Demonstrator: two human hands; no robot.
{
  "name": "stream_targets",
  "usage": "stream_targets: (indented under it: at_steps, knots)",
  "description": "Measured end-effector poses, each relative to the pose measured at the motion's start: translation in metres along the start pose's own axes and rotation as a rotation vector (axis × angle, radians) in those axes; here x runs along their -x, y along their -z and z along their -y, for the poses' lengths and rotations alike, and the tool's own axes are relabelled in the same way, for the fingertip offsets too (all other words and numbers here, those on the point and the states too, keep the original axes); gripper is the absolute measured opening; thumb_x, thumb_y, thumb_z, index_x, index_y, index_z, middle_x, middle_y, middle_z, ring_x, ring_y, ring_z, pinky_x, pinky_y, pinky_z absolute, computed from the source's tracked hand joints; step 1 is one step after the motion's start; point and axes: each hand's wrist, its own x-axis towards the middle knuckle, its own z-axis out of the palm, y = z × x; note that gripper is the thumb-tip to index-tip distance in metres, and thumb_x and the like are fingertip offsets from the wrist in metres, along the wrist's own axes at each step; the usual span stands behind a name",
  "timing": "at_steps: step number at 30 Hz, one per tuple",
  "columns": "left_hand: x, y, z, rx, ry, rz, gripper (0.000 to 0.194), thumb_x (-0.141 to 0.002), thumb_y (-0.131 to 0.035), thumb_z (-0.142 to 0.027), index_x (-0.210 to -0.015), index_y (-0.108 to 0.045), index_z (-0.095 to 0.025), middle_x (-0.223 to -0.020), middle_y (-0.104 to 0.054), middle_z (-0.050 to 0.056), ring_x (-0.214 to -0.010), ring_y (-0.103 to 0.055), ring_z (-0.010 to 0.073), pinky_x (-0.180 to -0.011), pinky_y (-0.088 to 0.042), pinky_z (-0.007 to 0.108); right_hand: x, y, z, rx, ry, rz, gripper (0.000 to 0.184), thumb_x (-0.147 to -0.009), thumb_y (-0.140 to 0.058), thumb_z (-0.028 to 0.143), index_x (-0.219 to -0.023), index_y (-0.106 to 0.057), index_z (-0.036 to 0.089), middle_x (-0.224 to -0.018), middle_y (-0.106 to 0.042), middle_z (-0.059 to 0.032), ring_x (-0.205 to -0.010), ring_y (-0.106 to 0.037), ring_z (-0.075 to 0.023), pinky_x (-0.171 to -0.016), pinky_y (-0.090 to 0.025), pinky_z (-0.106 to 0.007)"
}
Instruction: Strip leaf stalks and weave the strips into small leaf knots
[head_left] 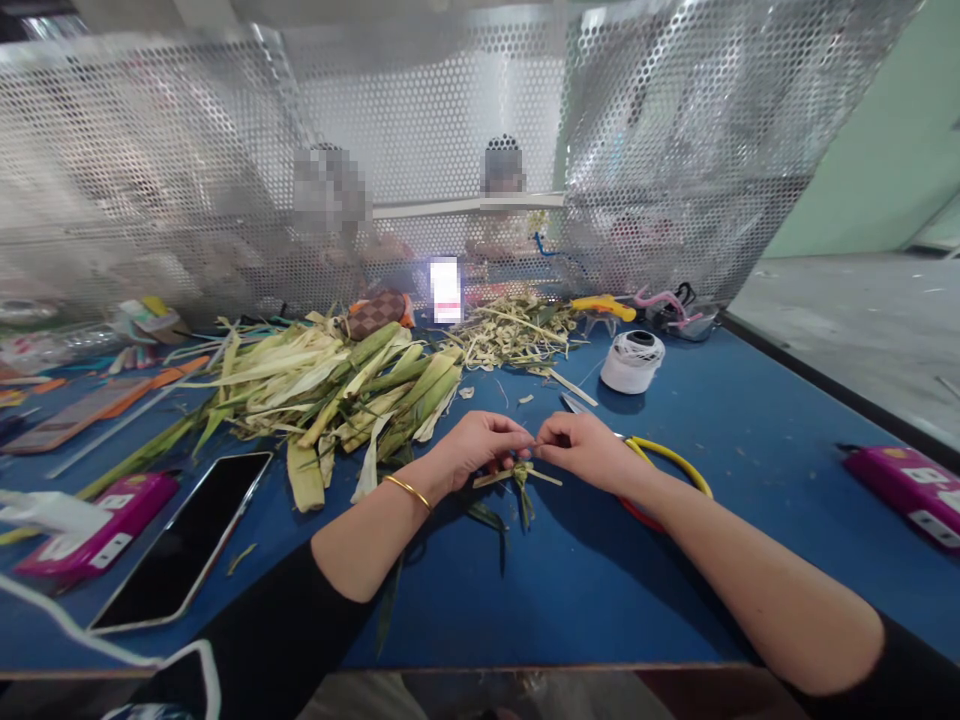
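Observation:
My left hand [487, 445], with a gold bangle at the wrist, is closed in a pinch over a small tied bundle of husk strips [523, 485]. The bundle has a short crosspiece and green ends that hang down. Its top is partly hidden by my fingers. My right hand [574, 440] is pinched shut, its fingertips meeting those of my left hand just above the bundle. What the right fingertips grip is too small to make out. Scissors with a yellow and red handle [679, 462] lie under my right wrist. Dark green leaf strips [486, 515] rest below my left hand.
A heap of corn husks [352, 385] lies left of centre, with shredded scraps [517, 335] behind. A spool of white thread [632, 362] stands at the right. A phone [187, 540] and magenta boxes lie about. A perforated screen [435, 110] borders the blue table [600, 620].

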Motion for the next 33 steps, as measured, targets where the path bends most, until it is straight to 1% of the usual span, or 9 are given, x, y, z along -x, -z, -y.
stream_targets:
  at_steps: [3, 6, 10, 12, 15, 19, 25, 31, 33]
  knots:
    - [-0.001, 0.000, 0.001, -0.013, -0.013, -0.023, 0.021, -0.067, -0.073, -0.033, -0.073, -0.067, -0.014, -0.069, -0.066, 0.002, -0.047, -0.049, 0.0050, -0.042, -0.033, 0.017, 0.000, 0.002, 0.001, -0.023, -0.019, 0.002, 0.013, -0.073, -0.057, 0.028, -0.065, -0.059, 0.019, -0.062, -0.051, 0.0026, -0.058, -0.044, -0.0123, -0.056, -0.032, -0.025]
    - [-0.001, 0.001, 0.001, -0.025, -0.009, -0.048, 0.020, -0.067, -0.073, -0.032, -0.073, -0.068, -0.014, -0.070, -0.067, 0.003, -0.047, -0.049, 0.0049, -0.041, -0.032, 0.017, 0.000, 0.002, 0.001, -0.094, -0.056, 0.033, 0.016, -0.075, -0.056, 0.033, -0.068, -0.060, 0.019, -0.057, -0.050, 0.0038, -0.054, -0.042, -0.0113, -0.053, -0.031, -0.025]
    - [-0.001, 0.001, 0.000, -0.030, -0.015, -0.054, 0.016, -0.068, -0.071, -0.029, -0.074, -0.068, -0.015, -0.068, -0.067, 0.002, -0.047, -0.049, 0.0045, -0.041, -0.030, 0.016, 0.001, -0.001, 0.002, -0.171, -0.096, 0.023, 0.022, -0.073, -0.060, 0.040, -0.074, -0.062, 0.018, -0.058, -0.051, 0.0042, -0.054, -0.042, -0.0106, -0.050, -0.029, -0.024]
    - [-0.001, 0.002, 0.000, -0.034, -0.019, -0.051, 0.015, -0.067, -0.071, -0.028, -0.074, -0.069, -0.014, -0.067, -0.066, 0.002, -0.047, -0.049, 0.0046, -0.041, -0.029, 0.016, 0.001, -0.003, 0.002, -0.159, -0.096, 0.021, 0.025, -0.071, -0.064, 0.043, -0.071, -0.062, 0.018, -0.057, -0.051, 0.0044, -0.054, -0.041, -0.0104, -0.049, -0.028, -0.023]
    - [-0.002, 0.002, 0.000, -0.032, -0.017, -0.044, 0.015, -0.066, -0.072, -0.027, -0.073, -0.069, -0.014, -0.067, -0.066, 0.002, -0.049, -0.049, 0.0050, -0.041, -0.029, 0.016, 0.001, -0.004, 0.000, -0.151, -0.095, 0.032, 0.026, -0.071, -0.064, 0.042, -0.061, -0.059, 0.018, -0.052, -0.047, 0.0052, -0.052, -0.038, -0.0098, -0.048, -0.027, -0.023]
    - [-0.003, 0.002, 0.000, -0.014, -0.005, -0.070, 0.018, -0.063, -0.074, -0.028, -0.072, -0.069, -0.014, -0.067, -0.065, 0.002, -0.049, -0.048, 0.0053, -0.040, -0.029, 0.016, 0.001, -0.003, 0.000, -0.184, -0.110, 0.061, 0.022, -0.072, -0.061, 0.038, -0.062, -0.060, 0.018, -0.051, -0.046, 0.0056, -0.050, -0.037, -0.0096, -0.048, -0.026, -0.024]
    - [0.000, 0.001, -0.004, -0.080, 0.001, -0.098, 0.013, -0.061, -0.073, -0.022, -0.072, -0.070, -0.014, -0.055, -0.059, -0.002, -0.047, -0.048, 0.0056, -0.041, -0.028, 0.016, 0.003, 0.000, 0.008, -0.199, -0.039, 0.130, 0.020, -0.073, -0.060, 0.035, -0.062, -0.061, 0.018, -0.057, -0.052, 0.0041, -0.055, -0.043, -0.0105, -0.053, -0.032, -0.024]
    - [0.002, 0.004, -0.007, -0.170, -0.077, -0.095, 0.018, -0.057, -0.075, -0.027, -0.069, -0.068, -0.015, -0.058, -0.061, -0.001, -0.048, -0.050, 0.0071, -0.041, -0.028, 0.017, 0.005, 0.005, 0.009, -0.196, 0.017, 0.188, 0.020, -0.075, -0.060, 0.035, -0.064, -0.064, 0.018, -0.059, -0.056, 0.0027, -0.056, -0.048, -0.0113, -0.055, -0.037, -0.025]
    - [0.002, 0.005, -0.007, -0.188, -0.091, -0.081, 0.018, -0.058, -0.074, -0.027, -0.069, -0.068, -0.015, -0.058, -0.061, -0.001, -0.048, -0.050, 0.0072, -0.041, -0.028, 0.017, 0.004, 0.006, 0.006, -0.201, 0.034, 0.180, 0.021, -0.077, -0.058, 0.034, -0.066, -0.065, 0.018, -0.060, -0.057, 0.0021, -0.056, -0.050, -0.0112, -0.055, -0.038, -0.025]
